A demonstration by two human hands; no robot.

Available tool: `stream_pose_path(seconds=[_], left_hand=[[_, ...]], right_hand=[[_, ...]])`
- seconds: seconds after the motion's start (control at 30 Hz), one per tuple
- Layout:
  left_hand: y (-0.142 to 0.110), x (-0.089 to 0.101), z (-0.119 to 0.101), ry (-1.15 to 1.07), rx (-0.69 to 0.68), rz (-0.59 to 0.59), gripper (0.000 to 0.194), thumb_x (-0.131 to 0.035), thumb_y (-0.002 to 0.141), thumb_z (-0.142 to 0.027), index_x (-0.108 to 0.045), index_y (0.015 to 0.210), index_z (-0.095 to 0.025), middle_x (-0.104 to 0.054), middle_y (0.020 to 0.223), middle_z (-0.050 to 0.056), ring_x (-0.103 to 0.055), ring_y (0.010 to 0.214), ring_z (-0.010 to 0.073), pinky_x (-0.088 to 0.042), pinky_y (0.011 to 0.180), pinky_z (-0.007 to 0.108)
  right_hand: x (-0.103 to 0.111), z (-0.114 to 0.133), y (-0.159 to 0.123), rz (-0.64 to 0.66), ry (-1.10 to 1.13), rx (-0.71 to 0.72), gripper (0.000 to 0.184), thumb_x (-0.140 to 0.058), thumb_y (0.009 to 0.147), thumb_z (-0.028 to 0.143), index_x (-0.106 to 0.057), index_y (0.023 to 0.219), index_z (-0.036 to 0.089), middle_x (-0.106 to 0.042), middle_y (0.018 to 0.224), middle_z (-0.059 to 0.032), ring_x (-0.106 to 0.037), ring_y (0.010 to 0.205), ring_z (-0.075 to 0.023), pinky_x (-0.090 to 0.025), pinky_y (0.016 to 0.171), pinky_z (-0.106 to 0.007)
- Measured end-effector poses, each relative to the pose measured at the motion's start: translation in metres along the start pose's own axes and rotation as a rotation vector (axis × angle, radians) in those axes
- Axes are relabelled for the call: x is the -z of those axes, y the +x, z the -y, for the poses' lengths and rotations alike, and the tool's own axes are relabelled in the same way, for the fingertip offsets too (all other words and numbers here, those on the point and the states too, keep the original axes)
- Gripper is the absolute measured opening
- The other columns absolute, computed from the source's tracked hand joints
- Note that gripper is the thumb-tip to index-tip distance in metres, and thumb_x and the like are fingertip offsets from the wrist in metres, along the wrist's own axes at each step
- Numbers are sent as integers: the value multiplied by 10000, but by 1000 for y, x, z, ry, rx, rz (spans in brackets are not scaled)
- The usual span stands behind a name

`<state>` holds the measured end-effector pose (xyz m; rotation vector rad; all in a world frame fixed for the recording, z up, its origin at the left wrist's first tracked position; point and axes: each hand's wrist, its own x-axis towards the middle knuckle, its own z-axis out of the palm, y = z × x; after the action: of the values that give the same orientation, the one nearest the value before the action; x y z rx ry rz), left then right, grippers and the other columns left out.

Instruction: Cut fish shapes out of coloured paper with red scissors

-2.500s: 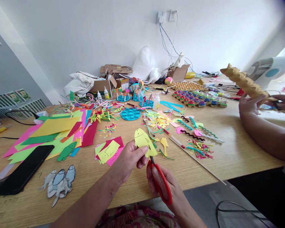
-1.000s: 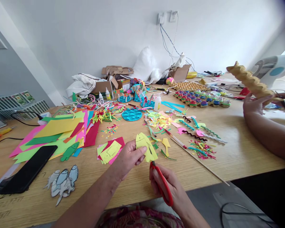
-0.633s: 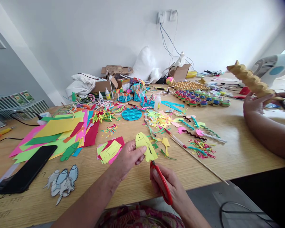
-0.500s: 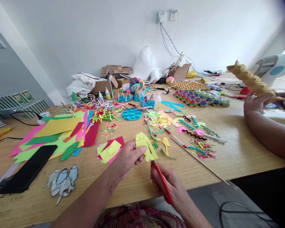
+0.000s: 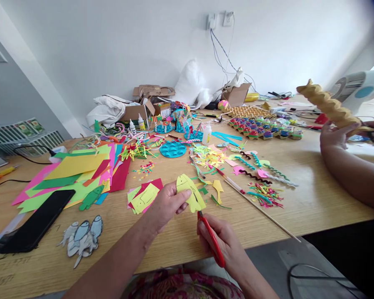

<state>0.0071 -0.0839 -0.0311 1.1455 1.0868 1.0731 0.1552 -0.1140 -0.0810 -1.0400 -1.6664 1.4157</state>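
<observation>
My left hand [image 5: 166,206] pinches a yellow paper fish [image 5: 189,192] and holds it upright just above the wooden table [image 5: 305,191]. My right hand [image 5: 224,241] grips red-handled scissors [image 5: 210,238], whose blades point up into the fish's lower edge. Both hands hover over the table's near edge. Yellow and pink paper offcuts [image 5: 143,196] lie just left of my left hand.
Coloured paper sheets [image 5: 77,170], a black phone [image 5: 34,226] and grey paper fish [image 5: 81,240] lie at the left. A wooden stick [image 5: 262,211], twisted pipe cleaners [image 5: 262,176] and scraps lie at the right. Another person's hands [image 5: 336,135] hold a folded brown paper roll [image 5: 328,106].
The scissors have cut a little along the fish's lower edge and my left hand has turned the fish slightly. The other person's paper roll has shifted a bit.
</observation>
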Motion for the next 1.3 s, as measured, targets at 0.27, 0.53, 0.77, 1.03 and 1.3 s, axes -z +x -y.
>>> stream_pose_path(seconds=[0.27, 0.53, 0.77, 1.03, 1.3], left_hand=[[-3, -2, -1, -28, 7, 13, 199, -568, 681, -324, -473, 614, -162, -416, 482, -67, -331, 418, 43, -223, 401, 188], [-3, -1, 1, -21, 12, 20, 193, -554, 698, -321, -469, 628, -163, -408, 475, -69, -333, 418, 45, -224, 401, 186], [0, 9, -2, 97, -23, 22, 226, -567, 722, -363, -545, 696, -140, -514, 590, -19, -408, 498, 69, -316, 470, 198], [7, 21, -13, 195, -111, 35, 184, -592, 711, -328, -613, 668, -151, -512, 601, -26, -411, 565, 92, -320, 525, 201], [10, 19, -15, 67, -104, 57, 127, -657, 646, -258, -647, 717, -153, -601, 685, -8, -534, 706, 132, -401, 680, 228]], right_hand=[[1, 3, 0, 14, 17, 2, 454, -392, 841, 563, -385, 555, 209, -387, 459, 43, -356, 427, -98, -288, 398, -210], [0, -4, -2, 3, 29, -9, 469, -384, 844, 581, -380, 567, 203, -364, 466, 53, -319, 424, -88, -246, 396, -209], [6, -3, -1, 50, -54, 5, 499, -357, 848, 607, -374, 557, 201, -376, 478, 44, -332, 439, -95, -246, 407, -219], [9, -1, 1, 62, -71, -19, 499, -356, 833, 630, -364, 566, 208, -376, 477, 46, -327, 442, -98, -254, 410, -218], [11, 0, 1, 86, -8, -31, 462, -378, 844, 591, -402, 597, 201, -394, 476, 51, -349, 437, -100, -278, 423, -218]])
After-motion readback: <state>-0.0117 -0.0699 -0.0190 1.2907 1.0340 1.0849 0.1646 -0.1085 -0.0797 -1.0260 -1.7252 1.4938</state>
